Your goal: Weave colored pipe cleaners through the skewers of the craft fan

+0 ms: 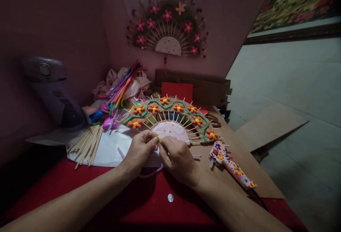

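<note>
The left hand's [142, 148] grip is pinched on a small yellow piece [159, 138], over the desk [106, 200] before a flowered fan [172, 131] — the right hand [177, 157] sits close beside, but I can't tell whether its grip clasps anything. A patterned glue gun [233, 167] lies toward the desk's right edge.

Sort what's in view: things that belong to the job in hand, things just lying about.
Likely in the job: yellow piece between left hand and right hand; nearer flowered fan; coloured strips; wooden sticks.

Apparently just lying about: bottle; silver disc.
</note>
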The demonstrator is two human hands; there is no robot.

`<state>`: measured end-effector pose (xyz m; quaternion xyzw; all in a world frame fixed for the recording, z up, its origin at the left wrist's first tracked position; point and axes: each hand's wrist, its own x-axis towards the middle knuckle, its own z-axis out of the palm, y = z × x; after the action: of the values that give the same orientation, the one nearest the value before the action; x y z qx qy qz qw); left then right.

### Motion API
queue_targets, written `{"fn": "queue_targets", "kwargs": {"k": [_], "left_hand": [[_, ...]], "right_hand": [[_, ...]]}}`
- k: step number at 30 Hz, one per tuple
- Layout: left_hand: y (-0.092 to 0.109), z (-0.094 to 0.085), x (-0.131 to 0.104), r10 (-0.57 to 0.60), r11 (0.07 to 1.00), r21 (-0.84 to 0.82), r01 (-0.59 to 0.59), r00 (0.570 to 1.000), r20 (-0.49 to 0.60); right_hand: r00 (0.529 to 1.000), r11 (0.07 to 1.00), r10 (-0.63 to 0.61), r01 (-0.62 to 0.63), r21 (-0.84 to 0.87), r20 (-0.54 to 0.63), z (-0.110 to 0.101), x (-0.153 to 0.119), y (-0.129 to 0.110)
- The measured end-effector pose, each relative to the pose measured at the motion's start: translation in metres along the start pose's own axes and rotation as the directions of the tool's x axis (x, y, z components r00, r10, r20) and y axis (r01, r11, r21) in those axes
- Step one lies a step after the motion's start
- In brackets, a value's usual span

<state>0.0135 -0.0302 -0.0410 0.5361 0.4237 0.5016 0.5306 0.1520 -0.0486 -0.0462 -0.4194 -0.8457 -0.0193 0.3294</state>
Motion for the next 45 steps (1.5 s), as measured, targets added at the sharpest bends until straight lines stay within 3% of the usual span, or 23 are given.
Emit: {"fn": "queue_targets", "kwargs": {"k": [5, 10, 14, 19, 21, 26, 28, 30, 34, 36, 41, 45], "left_hand": [[-0.003, 0.001, 0.001, 0.139, 0.961, 0.242, -0.132, 0.990, -0.010], [-0.001, -0.005, -0.001, 0.262, 0.872, 0.401, -0.282, 0.959, 0.106], [-0.001, -0.009, -0.001, 0.228, 0.874, 0.394, -0.286, 0.955, 0.187], [-0.003, -0.007, -0.001, 0.033, 0.975, 0.210, -0.079, 0.976, 0.214], [-0.002, -0.006, 0.001, 0.011, 0.982, 0.179, -0.051, 0.975, 0.220], [0.001, -0.009, 0.001, 0.153, 0.941, 0.262, -0.214, 0.960, 0.234], [0.002, -0.009, -0.001, 0.204, 0.909, 0.313, -0.276, 0.948, 0.244], [0.002, -0.010, -0.002, 0.193, 0.910, 0.317, -0.266, 0.951, 0.243], [-0.001, -0.009, -0.001, 0.047, 0.981, 0.171, -0.088, 0.972, 0.232], [-0.002, -0.009, 0.000, 0.003, 0.995, 0.097, -0.026, 0.972, 0.235], [-0.001, -0.010, 0.003, 0.006, 0.999, 0.037, -0.015, 0.976, 0.220], [-0.001, -0.009, 0.001, 0.012, 0.996, 0.087, -0.028, 0.983, 0.182]], "right_hand": [[0.996, 0.994, -0.045, 0.052, -0.093, 0.079, 0.002, -0.003, 0.003], [0.995, 0.980, 0.097, -0.102, 0.173, 0.035, -0.004, 0.001, 0.001], [0.962, 0.880, 0.246, -0.272, 0.389, 0.117, -0.009, 0.006, 0.000], [0.925, 0.763, 0.322, -0.380, 0.523, 0.202, -0.009, 0.008, 0.006], [0.920, 0.732, 0.328, -0.392, 0.557, 0.216, -0.008, 0.007, 0.009], [0.928, 0.696, 0.305, -0.372, 0.615, 0.216, -0.009, 0.007, 0.011], [0.930, 0.706, 0.302, -0.365, 0.607, 0.208, -0.010, 0.008, 0.012], [0.930, 0.717, 0.307, -0.365, 0.594, 0.201, -0.010, 0.008, 0.014], [0.921, 0.717, 0.358, -0.376, 0.587, 0.153, -0.010, 0.009, 0.018], [0.933, 0.758, 0.352, -0.334, 0.559, 0.080, -0.010, 0.008, 0.018], [0.975, 0.940, 0.144, -0.082, 0.330, -0.168, -0.013, 0.007, 0.011], [0.981, 0.965, 0.087, -0.039, 0.260, -0.176, -0.014, 0.003, 0.009]]}}
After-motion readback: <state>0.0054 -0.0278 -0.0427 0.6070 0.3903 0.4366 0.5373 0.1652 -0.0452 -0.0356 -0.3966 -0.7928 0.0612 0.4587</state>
